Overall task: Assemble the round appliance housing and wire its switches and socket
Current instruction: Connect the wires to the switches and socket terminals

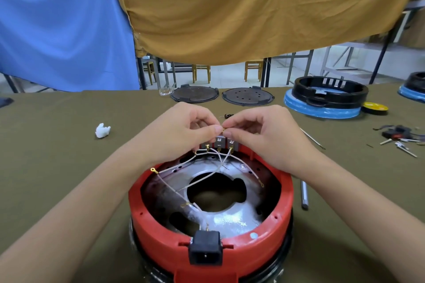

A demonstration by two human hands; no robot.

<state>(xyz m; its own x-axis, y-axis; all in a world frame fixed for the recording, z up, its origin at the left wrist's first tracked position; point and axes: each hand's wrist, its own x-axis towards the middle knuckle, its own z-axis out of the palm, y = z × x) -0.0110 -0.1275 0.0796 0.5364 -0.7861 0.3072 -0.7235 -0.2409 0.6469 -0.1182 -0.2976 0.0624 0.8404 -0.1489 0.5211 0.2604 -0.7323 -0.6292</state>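
A round red housing (285,209) lies open side up in front of me, with a shiny metal plate (230,218) inside. A black power socket (205,251) sits in its near rim. Grey switches (220,141) stand in the far rim, with white wires (184,165) running from them across the plate. My left hand (181,131) and my right hand (262,132) meet just above the switches. Both pinch a small brass wire terminal (223,130) between their fingertips. Part of the switch row is hidden behind my left fingers.
Two dark round plates (195,94) (248,96) lie at the far edge. A black housing on a blue base (326,101) stands far right, with yellow tape (374,108) beside it. Loose parts (397,136), a thin tool (312,138), a grey rod (304,194) and a white wad (102,130) lie on the olive cloth.
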